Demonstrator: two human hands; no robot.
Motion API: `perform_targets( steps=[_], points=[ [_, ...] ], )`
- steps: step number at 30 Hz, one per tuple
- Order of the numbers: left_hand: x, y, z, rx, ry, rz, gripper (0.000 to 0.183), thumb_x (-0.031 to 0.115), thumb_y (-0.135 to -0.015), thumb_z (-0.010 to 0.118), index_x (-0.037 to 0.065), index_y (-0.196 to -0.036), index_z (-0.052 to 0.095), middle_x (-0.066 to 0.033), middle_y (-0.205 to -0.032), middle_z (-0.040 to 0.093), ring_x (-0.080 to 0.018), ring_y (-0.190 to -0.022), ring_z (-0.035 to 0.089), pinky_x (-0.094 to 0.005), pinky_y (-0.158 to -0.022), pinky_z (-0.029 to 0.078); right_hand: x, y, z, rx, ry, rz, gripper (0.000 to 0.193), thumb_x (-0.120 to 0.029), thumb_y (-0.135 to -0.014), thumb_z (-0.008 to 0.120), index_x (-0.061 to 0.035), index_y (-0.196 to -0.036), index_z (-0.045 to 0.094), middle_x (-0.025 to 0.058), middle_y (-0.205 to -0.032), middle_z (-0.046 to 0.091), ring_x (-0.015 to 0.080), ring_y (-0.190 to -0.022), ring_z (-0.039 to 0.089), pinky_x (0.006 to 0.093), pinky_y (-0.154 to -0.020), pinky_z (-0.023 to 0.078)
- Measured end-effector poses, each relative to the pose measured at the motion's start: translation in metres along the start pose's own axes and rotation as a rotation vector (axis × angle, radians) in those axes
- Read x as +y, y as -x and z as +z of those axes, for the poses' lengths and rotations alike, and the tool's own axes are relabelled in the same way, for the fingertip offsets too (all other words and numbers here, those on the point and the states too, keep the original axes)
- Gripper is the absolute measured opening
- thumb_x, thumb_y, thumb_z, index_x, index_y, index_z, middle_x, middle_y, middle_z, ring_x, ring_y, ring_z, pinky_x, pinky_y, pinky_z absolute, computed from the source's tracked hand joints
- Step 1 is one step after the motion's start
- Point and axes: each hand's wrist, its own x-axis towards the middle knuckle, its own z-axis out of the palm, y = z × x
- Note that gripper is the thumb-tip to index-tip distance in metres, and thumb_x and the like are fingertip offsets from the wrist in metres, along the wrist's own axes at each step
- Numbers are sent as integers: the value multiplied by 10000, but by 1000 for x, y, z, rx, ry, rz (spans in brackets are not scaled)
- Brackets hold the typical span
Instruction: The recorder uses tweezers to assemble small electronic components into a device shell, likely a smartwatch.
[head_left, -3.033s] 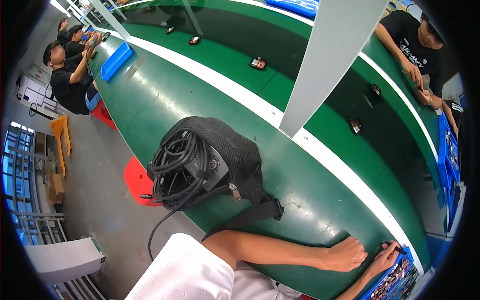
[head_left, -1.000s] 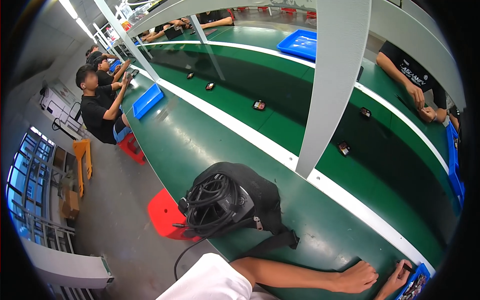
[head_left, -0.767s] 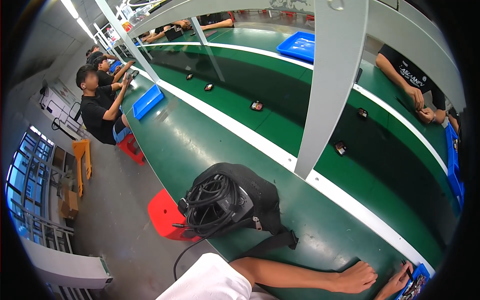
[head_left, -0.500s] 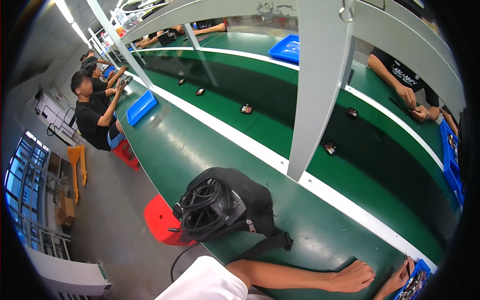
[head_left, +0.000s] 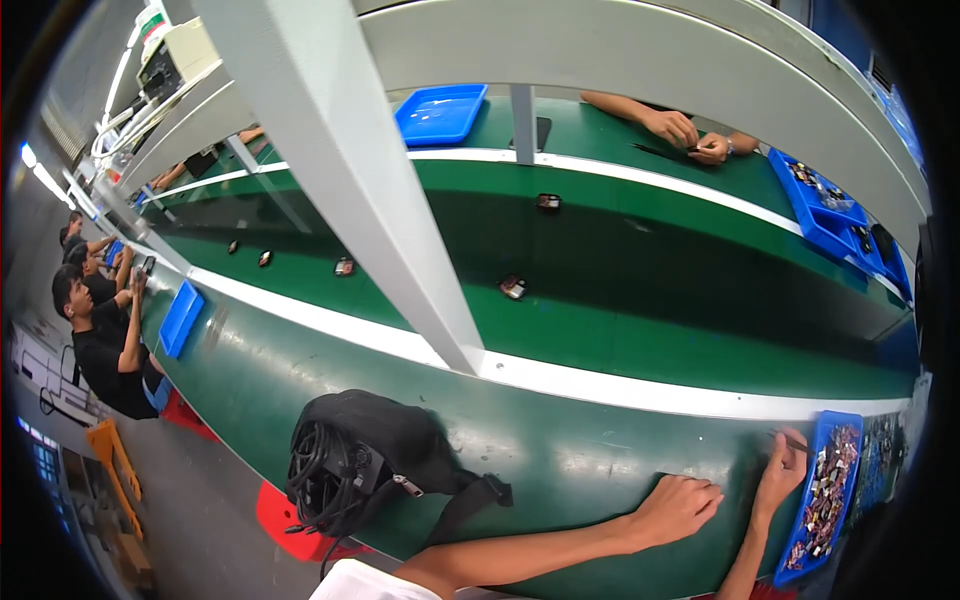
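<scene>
My left hand (head_left: 678, 510) rests on the green tabletop with its fingers curled in. Whatever the fingers hold, if anything, is hidden. To its right, my right hand (head_left: 782, 470) pinches a thin dark tool that looks like tweezers (head_left: 795, 442), its tip hard to make out. Right beside that hand is a blue tray (head_left: 808, 490) filled with many small mixed-colour parts, too small to name.
A black bag (head_left: 375, 430) with coiled cable lies left of my forearm. Beyond a white rail (head_left: 600, 388), small dark devices (head_left: 513, 288) sit on a green belt (head_left: 640, 340). A grey post (head_left: 350, 150) rises in front. Opposite, another person's hands (head_left: 690, 135) work near a blue tray (head_left: 800, 205).
The view has swung to the right, so the bag and post stand farther left. My right hand and the parts tray show more fully. My left hand remains curled on the table.
</scene>
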Motion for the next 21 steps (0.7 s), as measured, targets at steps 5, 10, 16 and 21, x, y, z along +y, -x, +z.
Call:
perform_targets(
  steps=[5,10,16,21],
  points=[
    [0,2,-5,-9,-18,-37,242,153,-927,604,21,-726,582,-115,-640,587,-345,-583,597,-444,-524,476,9,0,-6,-100,-1,-10,62,-65,-958,638,-14,-983,612,3,-833,629,34,-682,529,188,-628,417],
    [-1,0,-7,8,-29,-21,243,164,-925,619,38,-718,592,-109,-629,593,-337,-576,604,-444,-508,474,-6,0,3,6,-27,4,63,-59,-976,600,-4,-1001,580,36,-886,624,68,-748,585,215,-664,455],
    [2,0,-10,11,-45,-11,244,159,-911,642,46,-700,596,-109,-641,624,-325,-566,620,-434,-512,494,-2,0,-1,-84,15,80,74,-73,-982,578,-3,-1003,568,42,-913,603,74,-718,567,219,-587,412],
    [8,-4,-7,12,-53,27,231,165,-900,654,58,-701,610,-102,-636,626,-320,-551,617,-427,-499,493,-6,2,-12,-95,-6,162,91,-68,-972,590,-4,-1037,584,44,-898,637,84,-761,621,215,-620,471]
  ],
)
